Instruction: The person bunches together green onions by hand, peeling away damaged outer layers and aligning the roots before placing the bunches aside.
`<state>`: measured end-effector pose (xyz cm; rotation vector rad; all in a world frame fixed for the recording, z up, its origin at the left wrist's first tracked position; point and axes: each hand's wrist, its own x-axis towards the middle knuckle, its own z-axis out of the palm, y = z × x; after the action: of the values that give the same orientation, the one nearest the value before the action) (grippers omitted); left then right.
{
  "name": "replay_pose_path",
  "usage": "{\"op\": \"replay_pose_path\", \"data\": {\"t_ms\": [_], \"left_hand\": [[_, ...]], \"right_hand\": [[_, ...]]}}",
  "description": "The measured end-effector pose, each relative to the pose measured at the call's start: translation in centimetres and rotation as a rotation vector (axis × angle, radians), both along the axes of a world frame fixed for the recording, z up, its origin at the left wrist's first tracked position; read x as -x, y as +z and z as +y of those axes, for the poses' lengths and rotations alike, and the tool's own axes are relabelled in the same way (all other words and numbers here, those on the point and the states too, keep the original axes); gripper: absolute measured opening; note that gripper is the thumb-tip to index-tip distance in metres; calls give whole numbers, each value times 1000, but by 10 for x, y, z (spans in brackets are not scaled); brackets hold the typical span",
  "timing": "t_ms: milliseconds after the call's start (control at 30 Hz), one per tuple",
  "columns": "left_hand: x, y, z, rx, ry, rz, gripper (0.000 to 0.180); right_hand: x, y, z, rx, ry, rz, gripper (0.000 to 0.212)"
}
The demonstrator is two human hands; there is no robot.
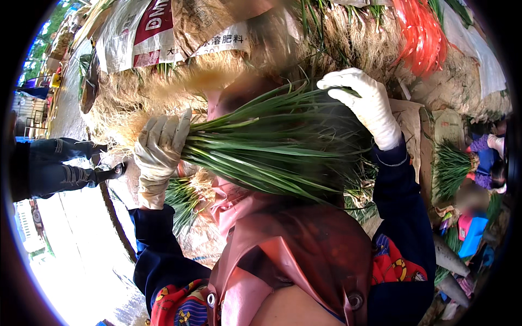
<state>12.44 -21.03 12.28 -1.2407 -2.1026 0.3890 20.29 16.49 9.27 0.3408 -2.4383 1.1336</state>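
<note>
A large bunch of green onions (272,144) lies sideways across my front, with roots to the left and long green leaves fanning to the right. My left hand (159,149), in a white glove smudged with dirt, is wrapped round the bunch near its root end. My right hand (364,103), in a cleaner white glove, is at the upper edge of the leaf tips. Its fingers are curved and apart, with no grip on the leaves showing. Pale stringy roots (122,122) show beside my left hand. A pink-brown apron (304,244) covers my front below the bunch.
Stacked onions with pale roots (353,32) stand ahead, partly under a printed sack (198,27). Red plastic strips (421,38) hang over them. Another bunch (182,201) lies below my left hand. A person in ripped jeans (60,168) stands left; another person (486,163) handles onions at right.
</note>
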Motion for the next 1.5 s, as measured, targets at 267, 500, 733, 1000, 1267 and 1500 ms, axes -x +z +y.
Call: {"op": "replay_pose_path", "data": {"t_ms": [267,500,733,1000,1267,1500], "left_hand": [[-12,17,-4,59,22,-1,38],[-11,10,-7,69,47,-27,41],[4,-12,-12,48,12,-119,59],[-1,-18,-47,98,98,-72,72],[-9,-22,-46,8,190,-151,56],[-21,-35,-49,-117,240,-191,47]], "right_hand": [[49,-11,-28,-146,374,-242,42],[56,-35,-30,280,469,-282,17],[47,-46,19,865,-77,-228,14],[-16,-11,1,8,122,-250,14],[-18,-60,-50,-543,108,-33,30],[-6,-75,-59,-367,-15,69,17]]}}
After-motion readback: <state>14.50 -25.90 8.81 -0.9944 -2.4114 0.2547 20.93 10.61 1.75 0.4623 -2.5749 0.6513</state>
